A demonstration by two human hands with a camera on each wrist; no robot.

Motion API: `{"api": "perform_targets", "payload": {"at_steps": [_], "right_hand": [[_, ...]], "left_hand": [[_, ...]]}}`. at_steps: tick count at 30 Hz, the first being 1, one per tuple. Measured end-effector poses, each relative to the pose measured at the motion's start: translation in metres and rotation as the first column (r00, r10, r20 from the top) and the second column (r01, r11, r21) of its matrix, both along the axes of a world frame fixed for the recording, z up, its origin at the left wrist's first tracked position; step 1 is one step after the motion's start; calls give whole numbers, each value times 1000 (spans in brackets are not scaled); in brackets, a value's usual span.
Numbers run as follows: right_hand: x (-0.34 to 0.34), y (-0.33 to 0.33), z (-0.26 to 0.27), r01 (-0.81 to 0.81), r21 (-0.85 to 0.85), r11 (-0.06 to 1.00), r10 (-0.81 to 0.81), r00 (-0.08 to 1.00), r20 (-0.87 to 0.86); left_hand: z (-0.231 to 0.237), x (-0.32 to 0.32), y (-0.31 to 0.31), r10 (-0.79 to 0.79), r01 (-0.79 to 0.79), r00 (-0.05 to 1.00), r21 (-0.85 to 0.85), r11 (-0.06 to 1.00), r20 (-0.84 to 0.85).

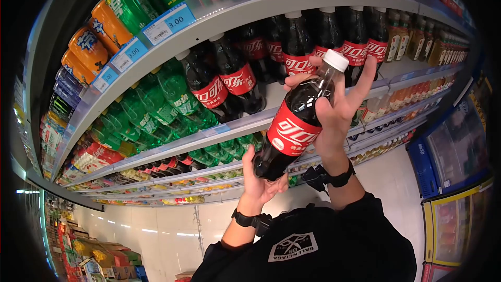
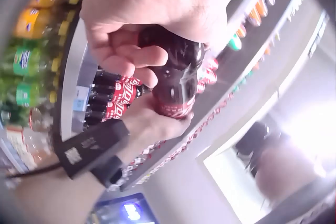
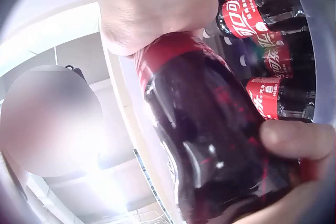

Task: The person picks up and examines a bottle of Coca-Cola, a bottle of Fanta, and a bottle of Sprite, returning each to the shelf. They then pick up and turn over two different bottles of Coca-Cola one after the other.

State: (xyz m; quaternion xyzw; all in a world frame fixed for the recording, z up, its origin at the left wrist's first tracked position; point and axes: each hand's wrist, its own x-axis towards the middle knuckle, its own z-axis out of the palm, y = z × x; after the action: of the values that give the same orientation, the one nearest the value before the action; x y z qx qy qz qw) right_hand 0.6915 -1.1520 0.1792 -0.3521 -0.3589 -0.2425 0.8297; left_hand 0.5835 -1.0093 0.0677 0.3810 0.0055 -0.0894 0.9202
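A cola bottle [image 1: 298, 107] with a red label and white cap [image 1: 335, 60] is tilted, cap up and to the right, before the shelf in the head view. My left hand [image 1: 261, 185] grips its base from below, thumb up along the side. Around the upper part, my right hand [image 1: 336, 120] holds the bottle near the label, some fingers spread beyond it. The left wrist view shows the left hand [image 2: 163, 3] with fingers curled at the base of the bottle [image 2: 176, 85]. In the right wrist view, the dark lower bottle [image 3: 210, 124] hangs below the right hand [image 3: 157, 8].
More cola bottles [image 1: 240, 78] stand on the shelf behind, beside green soda bottles [image 1: 141, 109]. Cans [image 1: 86, 47] line the shelf above, over price tags [image 1: 169, 23]. A blue-framed cooler [image 1: 422, 169] stands at the right, stacked cartons [image 1: 115, 258] at the lower left.
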Motion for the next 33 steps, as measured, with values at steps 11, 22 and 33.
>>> {"api": "perform_targets", "payload": {"at_steps": [11,22,33], "right_hand": [[17,-18,-6,-563,167,809,585,742,-328],[6,-2,-13,-696,74,714,694,690,-203],[-7,-14,-10,-423,14,906,408,865,-292]], "left_hand": [[-9,-11,-20,73,-93,990,168,981,117],[-8,-12,-15,-260,327,945,-524,786,199],[7,-22,-18,344,-666,724,477,573,598]]}}
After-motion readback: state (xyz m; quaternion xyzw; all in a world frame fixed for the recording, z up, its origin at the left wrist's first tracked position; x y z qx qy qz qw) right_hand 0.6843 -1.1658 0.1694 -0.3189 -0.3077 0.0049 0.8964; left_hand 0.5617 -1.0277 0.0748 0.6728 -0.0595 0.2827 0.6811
